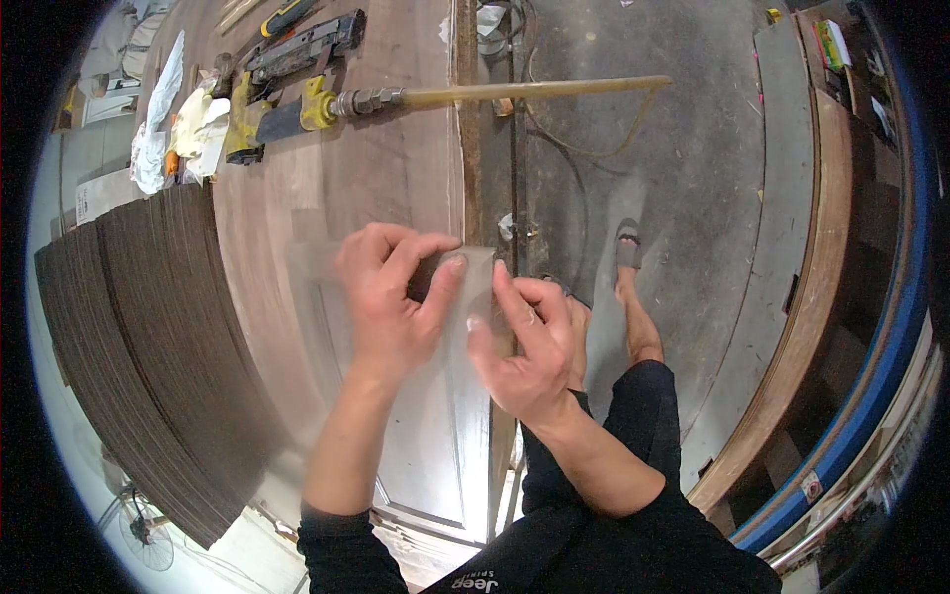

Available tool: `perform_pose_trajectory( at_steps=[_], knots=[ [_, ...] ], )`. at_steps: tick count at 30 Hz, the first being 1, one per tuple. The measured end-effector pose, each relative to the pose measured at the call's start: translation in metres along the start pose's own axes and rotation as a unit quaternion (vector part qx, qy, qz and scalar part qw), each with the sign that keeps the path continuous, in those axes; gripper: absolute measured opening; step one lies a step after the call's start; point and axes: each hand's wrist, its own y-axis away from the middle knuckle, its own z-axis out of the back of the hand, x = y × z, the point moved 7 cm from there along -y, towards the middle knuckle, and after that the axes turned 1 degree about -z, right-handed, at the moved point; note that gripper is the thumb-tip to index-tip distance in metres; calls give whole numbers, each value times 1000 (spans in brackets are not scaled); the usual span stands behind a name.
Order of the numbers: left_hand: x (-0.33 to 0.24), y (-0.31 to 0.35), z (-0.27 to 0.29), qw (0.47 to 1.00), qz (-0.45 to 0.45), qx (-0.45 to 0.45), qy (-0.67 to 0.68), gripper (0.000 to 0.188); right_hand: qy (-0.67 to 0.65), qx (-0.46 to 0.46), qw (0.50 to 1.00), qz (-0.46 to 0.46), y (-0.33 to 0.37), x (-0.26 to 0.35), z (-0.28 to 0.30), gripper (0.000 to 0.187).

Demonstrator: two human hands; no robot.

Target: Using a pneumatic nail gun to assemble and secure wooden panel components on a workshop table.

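A pale grey panel with a recessed inner field, like a cabinet door, lies along the bench's right edge and runs toward my body. My left hand is at its far end, fingers curled, with thumb and index finger against the corner. My right hand has its thumb on the panel's top face and its fingers along the outer right edge. Both hands hold this far right corner, and the surface near them is smeared by motion. The undersides of the fingers are hidden.
A yellow and black air nailer with a hose lies across the far bench. Beside it are another dark tool and crumpled wrapping. Stacked brown sheets stand left; a wooden-edged rack is at right.
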Motion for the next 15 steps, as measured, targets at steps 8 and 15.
perform_pose_trajectory(
  at_steps=[8, 15],
  knots=[
    [-2, 0, 1, 1000, -1, -3, 5, 16, 7, 10, 1000, 14, -3, 1, 2, 53],
    [-8, -4, -1, 1000, -13, -18, -10, 15, 31, 37, 998, 41, -10, 5, 9, 56]
  ],
)
